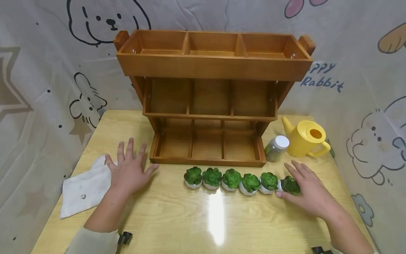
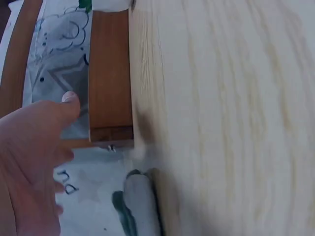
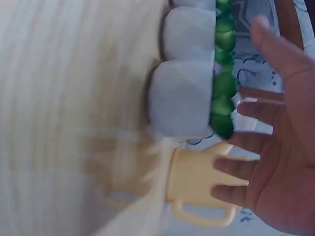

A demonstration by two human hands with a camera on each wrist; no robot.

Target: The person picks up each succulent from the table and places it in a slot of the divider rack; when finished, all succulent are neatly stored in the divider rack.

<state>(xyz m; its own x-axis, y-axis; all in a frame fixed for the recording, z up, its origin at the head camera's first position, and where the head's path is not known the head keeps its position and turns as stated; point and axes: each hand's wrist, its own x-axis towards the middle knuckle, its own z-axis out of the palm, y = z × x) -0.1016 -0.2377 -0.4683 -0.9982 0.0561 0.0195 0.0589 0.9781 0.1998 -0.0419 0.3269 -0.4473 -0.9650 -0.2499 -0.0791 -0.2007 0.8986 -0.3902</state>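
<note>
Several small green potted succulents in white faceted pots (image 3: 182, 98) stand in a row on the table. My right hand (image 1: 309, 192) is at the right end of that row, fingers extended. Its thumb and fingers lie around the rightmost succulent (image 1: 290, 186), without curling round it. In the right wrist view the palm (image 3: 288, 162) is seen beside the leaves, fingers apart. My left hand (image 1: 128, 173) is spread flat with nothing in it, beside a white cloth (image 1: 85, 190) and left of the wooden shelf (image 1: 207, 164). The left wrist view shows its thumb near the shelf's side.
The three-tier wooden shelf has divided trays and stands at the back of the table. A clear jar with a white lid (image 1: 276, 148) and a yellow watering can (image 1: 306, 139) stand to its right. Printed fabric hangs behind and at both sides.
</note>
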